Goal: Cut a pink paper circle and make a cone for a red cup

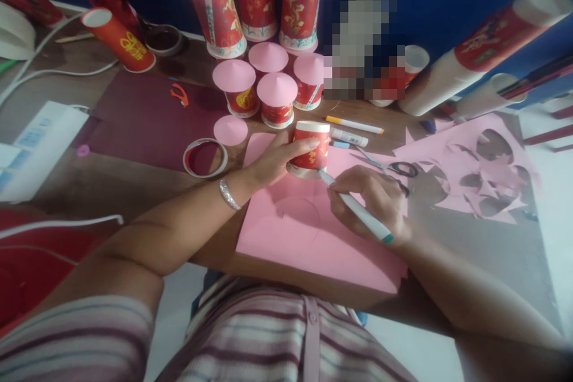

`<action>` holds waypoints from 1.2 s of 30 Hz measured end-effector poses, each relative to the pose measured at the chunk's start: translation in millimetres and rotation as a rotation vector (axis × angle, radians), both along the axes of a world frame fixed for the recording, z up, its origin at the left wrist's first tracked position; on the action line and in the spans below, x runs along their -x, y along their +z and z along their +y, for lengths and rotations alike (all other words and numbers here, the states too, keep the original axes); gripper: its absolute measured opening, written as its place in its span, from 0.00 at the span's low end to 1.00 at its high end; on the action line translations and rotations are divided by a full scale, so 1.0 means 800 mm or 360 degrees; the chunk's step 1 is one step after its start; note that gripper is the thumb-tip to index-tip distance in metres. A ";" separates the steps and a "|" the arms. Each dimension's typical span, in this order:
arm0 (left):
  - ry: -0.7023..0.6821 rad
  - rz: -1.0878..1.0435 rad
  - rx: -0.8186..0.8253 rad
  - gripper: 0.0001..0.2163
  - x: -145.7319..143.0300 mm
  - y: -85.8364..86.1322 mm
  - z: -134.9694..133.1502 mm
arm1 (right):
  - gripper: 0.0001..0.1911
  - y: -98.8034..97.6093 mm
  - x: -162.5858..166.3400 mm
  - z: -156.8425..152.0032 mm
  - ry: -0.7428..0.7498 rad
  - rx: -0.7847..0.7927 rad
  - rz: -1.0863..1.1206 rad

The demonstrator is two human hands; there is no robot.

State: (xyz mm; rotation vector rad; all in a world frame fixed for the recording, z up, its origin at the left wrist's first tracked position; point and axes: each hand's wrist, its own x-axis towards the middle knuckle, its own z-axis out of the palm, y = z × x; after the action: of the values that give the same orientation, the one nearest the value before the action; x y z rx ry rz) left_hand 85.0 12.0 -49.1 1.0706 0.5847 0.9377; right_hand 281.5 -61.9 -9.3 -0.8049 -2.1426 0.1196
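My left hand grips a red and white paper cup that stands upside down on a pink sheet of paper. My right hand holds a white pen with a green end, its tip touching the paper at the cup's rim. A faint drawn circle shows on the pink sheet just below the cup.
Several red cups topped with pink paper cones stand behind. A tape roll, a loose pink cone, scissors, markers and cut pink scraps lie around. Cup stacks lie at right; a white box sits left.
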 end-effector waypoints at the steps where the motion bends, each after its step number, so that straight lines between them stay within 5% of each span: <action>1: -0.0003 -0.0016 0.0005 0.14 0.000 0.000 0.000 | 0.13 0.000 0.000 0.000 -0.0008 -0.0011 0.0000; 36: -0.0082 0.0019 -0.0083 0.11 0.001 0.000 -0.001 | 0.12 0.000 -0.001 0.006 0.0021 -0.0014 0.0002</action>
State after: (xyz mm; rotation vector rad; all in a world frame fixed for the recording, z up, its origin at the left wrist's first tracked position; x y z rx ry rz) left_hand 84.1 11.2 -49.0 1.1335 0.5426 0.9061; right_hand 282.7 -57.4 -9.6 -0.7857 -2.1461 0.1176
